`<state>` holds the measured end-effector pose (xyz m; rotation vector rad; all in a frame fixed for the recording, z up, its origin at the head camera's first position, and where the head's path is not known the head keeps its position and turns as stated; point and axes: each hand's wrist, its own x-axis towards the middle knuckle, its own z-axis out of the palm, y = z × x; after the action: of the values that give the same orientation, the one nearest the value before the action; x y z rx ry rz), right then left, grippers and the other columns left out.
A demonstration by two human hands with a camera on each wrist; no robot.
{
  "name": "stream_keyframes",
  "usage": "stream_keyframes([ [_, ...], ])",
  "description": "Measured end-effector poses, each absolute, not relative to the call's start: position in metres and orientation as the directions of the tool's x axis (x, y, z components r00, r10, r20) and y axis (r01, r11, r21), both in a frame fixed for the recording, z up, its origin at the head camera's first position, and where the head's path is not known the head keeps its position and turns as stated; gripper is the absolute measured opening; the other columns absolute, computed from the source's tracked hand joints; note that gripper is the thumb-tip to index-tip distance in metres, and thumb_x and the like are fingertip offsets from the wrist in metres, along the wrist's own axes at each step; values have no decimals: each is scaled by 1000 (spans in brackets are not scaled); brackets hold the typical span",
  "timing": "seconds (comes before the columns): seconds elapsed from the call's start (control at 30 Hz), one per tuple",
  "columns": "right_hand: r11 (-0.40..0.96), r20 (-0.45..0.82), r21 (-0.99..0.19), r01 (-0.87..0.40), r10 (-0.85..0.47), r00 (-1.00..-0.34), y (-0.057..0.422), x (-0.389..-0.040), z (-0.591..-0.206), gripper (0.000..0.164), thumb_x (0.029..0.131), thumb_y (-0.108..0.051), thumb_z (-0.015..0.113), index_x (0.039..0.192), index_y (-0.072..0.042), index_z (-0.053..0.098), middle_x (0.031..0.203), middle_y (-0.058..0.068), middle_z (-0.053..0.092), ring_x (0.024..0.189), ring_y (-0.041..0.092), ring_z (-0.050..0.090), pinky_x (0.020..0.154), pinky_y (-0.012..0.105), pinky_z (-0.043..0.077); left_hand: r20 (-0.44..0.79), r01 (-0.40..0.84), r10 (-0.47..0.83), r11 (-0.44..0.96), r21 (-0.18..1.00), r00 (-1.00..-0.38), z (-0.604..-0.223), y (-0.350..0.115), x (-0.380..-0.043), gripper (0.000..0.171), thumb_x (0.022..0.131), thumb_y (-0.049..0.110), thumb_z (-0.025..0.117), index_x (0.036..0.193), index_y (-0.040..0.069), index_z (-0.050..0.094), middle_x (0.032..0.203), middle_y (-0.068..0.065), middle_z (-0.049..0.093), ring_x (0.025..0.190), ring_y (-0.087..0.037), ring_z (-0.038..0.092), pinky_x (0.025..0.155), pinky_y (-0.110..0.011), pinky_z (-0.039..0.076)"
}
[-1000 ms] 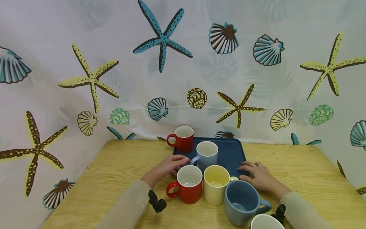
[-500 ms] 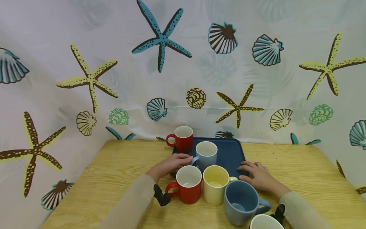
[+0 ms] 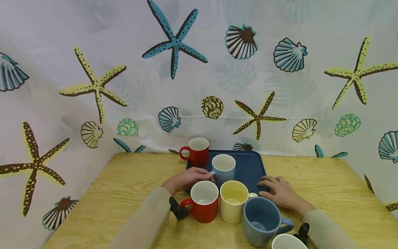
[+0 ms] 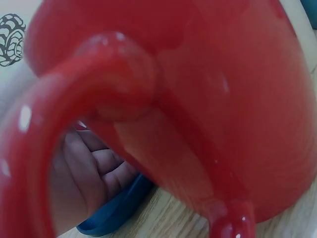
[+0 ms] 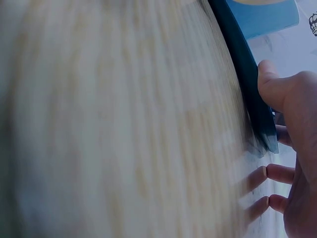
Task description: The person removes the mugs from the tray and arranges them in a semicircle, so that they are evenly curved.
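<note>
My left hand [image 3: 190,178] pinches the handle of a light blue mug [image 3: 224,173], white inside, standing upright on a dark blue tray [image 3: 248,169]. In the left wrist view a red mug [image 4: 233,109] fills most of the picture and hides the fingertips; part of the left hand [image 4: 86,173] shows behind its handle. At the tray's near right corner rests my right hand [image 3: 278,191], fingers relaxed. The right wrist view has its thumb [image 5: 270,87] at the tray rim [image 5: 247,79], with other fingers touching the tabletop. Another red mug [image 3: 199,152] occupies the tray's back left corner.
In front of the tray stand the near red mug [image 3: 204,209], a cream mug with yellow inside [image 3: 231,209] and a larger blue mug [image 3: 259,224]. A white-lined mug [image 3: 289,242] is cut off at the bottom edge. A patterned cloth [image 3: 199,86] hangs behind the wooden table [image 3: 133,173].
My left hand has moved right, from beside the light blue mug's handle to pinching it. The right hand stays at the tray corner, and the mugs keep their places.
</note>
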<state>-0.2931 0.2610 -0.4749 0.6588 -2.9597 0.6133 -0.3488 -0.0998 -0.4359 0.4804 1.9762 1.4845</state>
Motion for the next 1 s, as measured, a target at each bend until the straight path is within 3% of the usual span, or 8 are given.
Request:
stream_keyframes([
  [0.37, 841, 119, -371, -394, -378, -918, 260, -293, -474, 42, 88, -48, 57, 120, -22, 61, 137, 11, 45, 116, 35, 37, 93, 61, 28, -271, -120, 591, 282, 952, -760, -440, -99, -351, 36, 94, 32, 53, 107, -1, 63, 91, -9, 64, 87, -22, 57, 80, -33, 49],
  [0.67, 841, 119, -371, -394, -378, -918, 260, -294, -474, 42, 88, -48, 57, 120, -22, 61, 137, 10, 45, 116, 35, 37, 93, 61, 28, -231, -129, 537, 220, 967, -811, -443, -99, -350, 29, 94, 29, 53, 97, 1, 63, 87, -8, 60, 84, -23, 55, 77, -32, 49],
  [1.0, 834, 123, -381, -400, -383, -915, 260, -293, -474, 41, 88, -47, 57, 120, -22, 61, 137, 10, 45, 116, 34, 37, 93, 61, 28, -245, -178, 478, 182, 967, -844, -448, -102, -354, 37, 90, 35, 59, 102, 1, 62, 90, -8, 60, 86, -24, 56, 78, -34, 50],
])
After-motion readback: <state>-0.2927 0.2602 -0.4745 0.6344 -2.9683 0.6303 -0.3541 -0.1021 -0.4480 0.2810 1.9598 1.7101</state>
